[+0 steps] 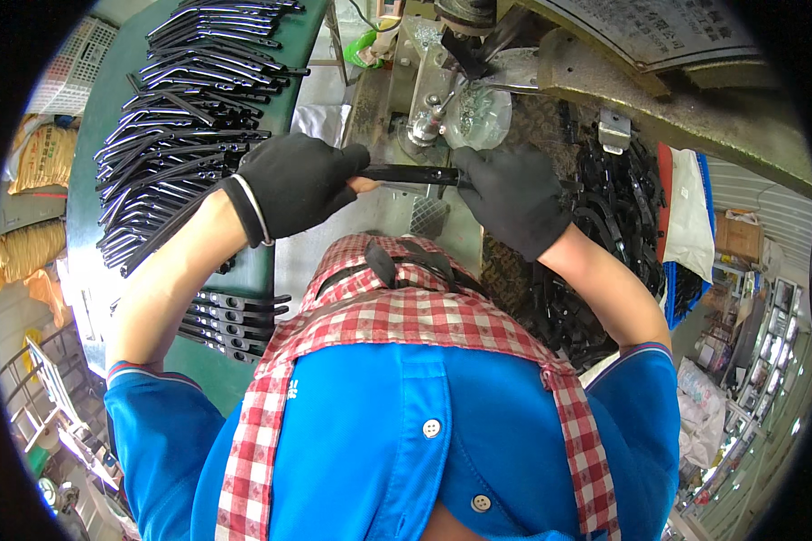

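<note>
Between my two black-gloved hands runs a dark metal bar [413, 174], held roughly level in front of the machine. My left hand [302, 183] is closed round its left part, with a bare fingertip showing through the glove. My right hand [516, 198] grips the other end, thumb on top. How far the bar reaches past each hand is hidden by the gloves. Just beyond it stands the machine's small metal post [421, 132]. Beside the post, a clear dish [489, 126] contains small shiny parts, too small to name.
Many bent black metal bars [189, 117] lie in rows on the green table [284, 22] at left; flat black pieces with holes [230, 326] lie nearer. On the right is a heap of black curved parts [609, 216]. The machine's heavy frame [595, 68] overhangs the far right.
</note>
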`<state>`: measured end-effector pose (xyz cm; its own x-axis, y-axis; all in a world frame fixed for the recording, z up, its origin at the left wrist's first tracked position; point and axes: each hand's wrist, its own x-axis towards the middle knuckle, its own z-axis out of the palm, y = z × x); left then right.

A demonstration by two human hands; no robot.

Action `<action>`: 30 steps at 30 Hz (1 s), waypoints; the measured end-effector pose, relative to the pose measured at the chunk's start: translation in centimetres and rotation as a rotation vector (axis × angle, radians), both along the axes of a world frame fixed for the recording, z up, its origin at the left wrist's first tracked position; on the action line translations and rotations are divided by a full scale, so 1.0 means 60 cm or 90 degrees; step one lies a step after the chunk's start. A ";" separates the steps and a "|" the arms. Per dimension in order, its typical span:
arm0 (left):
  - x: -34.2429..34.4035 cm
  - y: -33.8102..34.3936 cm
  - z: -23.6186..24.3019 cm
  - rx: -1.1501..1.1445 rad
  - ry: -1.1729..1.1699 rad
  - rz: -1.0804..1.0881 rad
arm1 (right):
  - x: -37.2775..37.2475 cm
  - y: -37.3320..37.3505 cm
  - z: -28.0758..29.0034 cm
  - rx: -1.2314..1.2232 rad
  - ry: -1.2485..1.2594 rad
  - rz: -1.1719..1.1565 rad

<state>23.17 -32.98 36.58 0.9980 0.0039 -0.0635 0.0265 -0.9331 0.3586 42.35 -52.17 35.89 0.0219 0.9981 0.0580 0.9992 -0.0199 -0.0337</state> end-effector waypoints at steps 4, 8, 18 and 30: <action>-0.004 -0.028 -0.008 -0.013 0.040 0.103 | -0.005 0.014 0.016 -0.107 0.005 -0.051; -0.020 0.002 -0.026 0.013 -0.045 0.058 | 0.033 -0.005 0.013 -0.063 0.085 -0.051; -0.140 0.103 -0.052 -0.059 -0.011 0.313 | 0.069 -0.015 0.035 -0.256 0.215 -0.153; -0.127 0.104 -0.067 -0.191 0.000 0.340 | 0.070 0.027 0.042 -0.133 0.082 -0.092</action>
